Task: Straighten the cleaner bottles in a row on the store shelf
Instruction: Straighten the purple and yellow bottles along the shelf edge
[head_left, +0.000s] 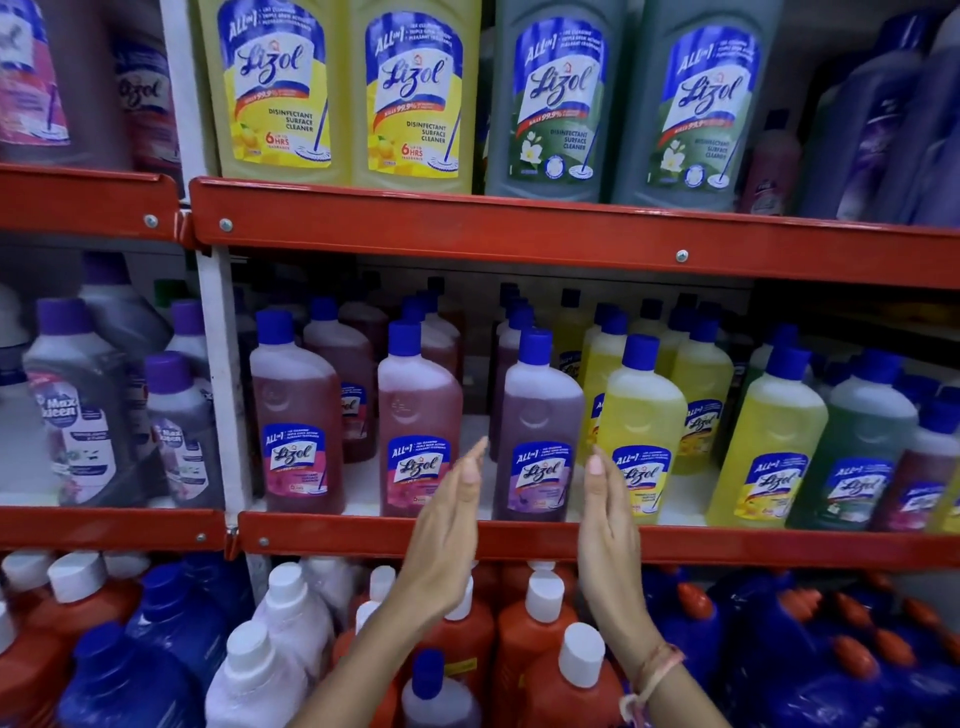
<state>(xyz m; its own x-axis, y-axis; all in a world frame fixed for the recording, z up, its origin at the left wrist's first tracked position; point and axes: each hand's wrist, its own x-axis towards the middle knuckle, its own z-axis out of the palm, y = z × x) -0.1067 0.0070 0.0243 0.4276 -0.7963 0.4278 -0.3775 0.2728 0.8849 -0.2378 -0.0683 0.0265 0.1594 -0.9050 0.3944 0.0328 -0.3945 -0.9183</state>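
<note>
Blue-capped cleaner bottles stand in a row on the middle red shelf. A purple bottle stands upright between my two hands. To its left is a pink bottle, and further left another pink bottle. On its right stands a yellow bottle. My left hand is flat and open just left of the purple bottle, in front of the shelf edge. My right hand is open just right of it, its fingertips over the yellow bottle's label. Neither hand holds anything.
Large yellow and green bottles fill the top shelf. Grey purple-capped bottles stand in the left bay. Below are orange bottles with white caps and blue jugs. More yellow and green bottles stand to the right.
</note>
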